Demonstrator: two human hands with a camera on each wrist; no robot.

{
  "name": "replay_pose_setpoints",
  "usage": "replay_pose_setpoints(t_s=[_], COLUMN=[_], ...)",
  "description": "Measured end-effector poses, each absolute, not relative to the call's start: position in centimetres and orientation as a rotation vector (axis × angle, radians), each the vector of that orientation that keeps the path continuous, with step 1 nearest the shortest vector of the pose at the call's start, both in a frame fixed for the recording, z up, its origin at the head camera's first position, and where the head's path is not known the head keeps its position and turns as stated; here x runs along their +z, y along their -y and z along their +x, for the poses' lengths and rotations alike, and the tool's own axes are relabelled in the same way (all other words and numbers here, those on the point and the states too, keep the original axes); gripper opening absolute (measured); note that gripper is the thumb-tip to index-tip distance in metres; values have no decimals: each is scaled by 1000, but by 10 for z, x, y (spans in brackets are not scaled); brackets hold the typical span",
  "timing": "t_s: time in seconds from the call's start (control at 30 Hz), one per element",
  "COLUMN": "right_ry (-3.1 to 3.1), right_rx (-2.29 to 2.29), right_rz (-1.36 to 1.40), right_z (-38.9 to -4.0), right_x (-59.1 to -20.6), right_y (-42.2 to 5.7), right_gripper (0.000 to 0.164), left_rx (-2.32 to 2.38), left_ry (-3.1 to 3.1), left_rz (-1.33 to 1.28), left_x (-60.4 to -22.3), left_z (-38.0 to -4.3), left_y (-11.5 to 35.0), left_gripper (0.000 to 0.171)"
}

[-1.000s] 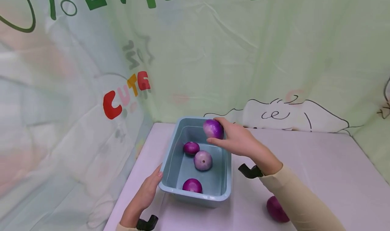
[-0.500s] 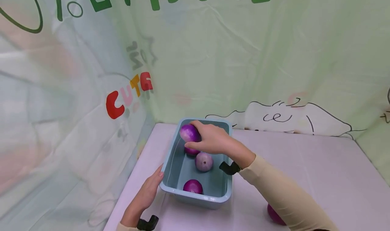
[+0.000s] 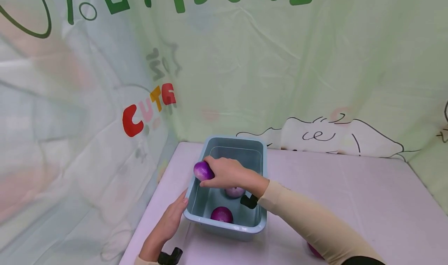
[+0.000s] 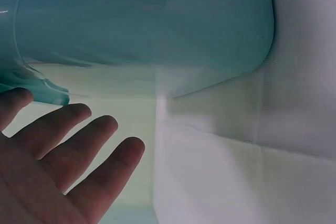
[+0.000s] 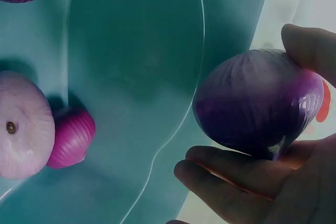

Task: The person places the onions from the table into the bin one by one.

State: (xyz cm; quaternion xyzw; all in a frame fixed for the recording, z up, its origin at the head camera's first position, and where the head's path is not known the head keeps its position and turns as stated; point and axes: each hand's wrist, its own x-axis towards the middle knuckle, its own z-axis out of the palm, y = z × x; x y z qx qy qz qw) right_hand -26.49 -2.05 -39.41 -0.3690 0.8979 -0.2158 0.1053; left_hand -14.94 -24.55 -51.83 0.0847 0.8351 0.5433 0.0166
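Note:
My right hand [image 3: 225, 173] grips a purple onion [image 3: 203, 171] between thumb and fingers, over the left side of a light blue plastic bin [image 3: 227, 229]. In the right wrist view the same onion [image 5: 257, 103] is held above the bin's wall. Inside the bin lie a paler onion [image 5: 25, 124], partly behind my wrist in the head view, a small purple onion [image 5: 72, 137] and another purple onion [image 3: 222, 214] near the front wall. My left hand [image 3: 170, 218] rests against the bin's left rim; in the left wrist view its fingers [image 4: 100, 145] are extended and spread beside the bin's outer wall.
A further purple onion [image 3: 314, 251] lies on the white table [image 3: 332, 187] at the right, mostly covered by my right sleeve. Printed curtains [image 3: 227, 70] enclose the table at the back and the left, close to the bin.
My right hand has carried the onion leftward and nearer across the bin, from its right rear to its left side. The left hand has stayed at the rim.

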Motion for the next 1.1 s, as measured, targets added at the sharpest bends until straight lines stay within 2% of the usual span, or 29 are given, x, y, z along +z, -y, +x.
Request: replay_pose_setpoints(t_s=[0.5, 0.73, 1.1], right_ry=[-2658, -2661, -2656], right_rx=[-448, -401, -339], right_rz=[-1073, -1076, -1072], right_z=[-265, -263, -262], right_x=[-412, -422, -424], right_y=[22, 24, 26], right_gripper=[74, 78, 79], left_rx=[1697, 1715, 1710], left_ry=[-2596, -2591, -2597], left_rz=[241, 237, 248], left_x=[-516, -521, -519], left_z=[-149, -149, -149], left_y=[244, 244, 244], left_gripper=[59, 58, 58])
